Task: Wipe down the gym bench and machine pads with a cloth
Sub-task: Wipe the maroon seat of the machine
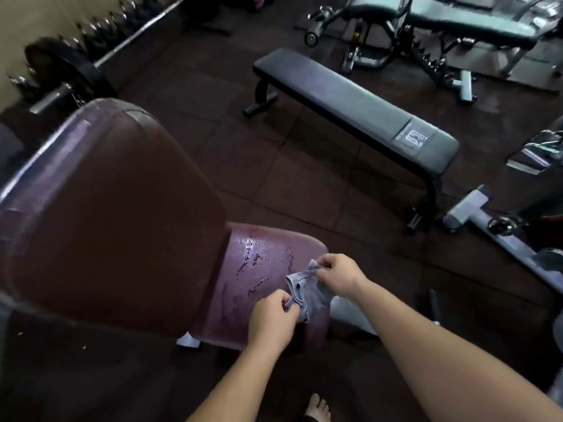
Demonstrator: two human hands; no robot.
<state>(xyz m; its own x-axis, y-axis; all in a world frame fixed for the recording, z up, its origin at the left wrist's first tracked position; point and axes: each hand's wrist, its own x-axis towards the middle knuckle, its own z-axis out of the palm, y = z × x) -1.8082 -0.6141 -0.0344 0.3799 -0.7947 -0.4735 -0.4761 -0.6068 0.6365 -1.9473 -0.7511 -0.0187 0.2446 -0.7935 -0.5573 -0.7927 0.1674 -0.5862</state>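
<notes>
A small grey cloth (307, 295) hangs stretched between both hands, just above the right edge of a maroon seat pad (265, 269) that carries wet streaks and droplets. My left hand (272, 319) pinches the cloth's lower left edge. My right hand (338, 277) pinches its upper right corner. The large maroon back pad (115, 208) rises to the left of the seat pad.
A black flat bench (359, 108) stands on the dark rubber floor beyond the seat. An adjustable bench (457, 22) sits at the back right. A loaded barbell (70, 74) and dumbbell rack line the left wall. White machine frame parts (466, 210) lie at right. A bare foot (318, 409) shows below.
</notes>
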